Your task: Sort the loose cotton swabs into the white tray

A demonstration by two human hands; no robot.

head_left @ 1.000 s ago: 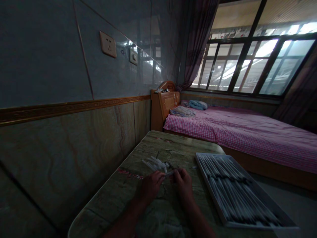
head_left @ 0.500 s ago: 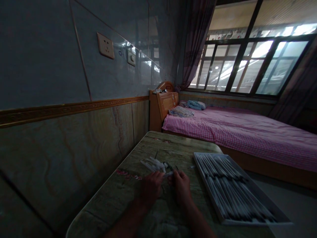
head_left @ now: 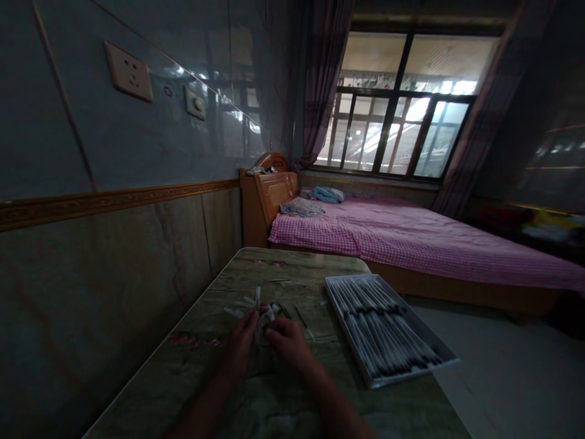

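My left hand (head_left: 242, 336) is closed around a slim, whitish translucent plastic piece (head_left: 258, 297), which stands nearly upright between thumb and fingers. Just to its right, my right hand (head_left: 289, 342) has its fingers pinched together close to the lower part of that piece. Whatever those fingertips grip is too dark and small to make out. Beyond the hands, loose whitish strips (head_left: 234, 312) lie on the patterned table (head_left: 283, 280), along with small pale and dark bits. A thin dark stick (head_left: 300, 317) with a pale end lies right of them.
A shallow white box (head_left: 361, 360) at the table's right side holds two rows of many slender pale sticks with dark ends. A tiled wall (head_left: 137, 256) runs along the left. Behind the table stands a bed (head_left: 388, 238) with a pink checked cover.
The view has swung right. My hands have turned the whitish piece from lying roughly level between them to nearly upright in my left hand. My right hand stays close beside it.
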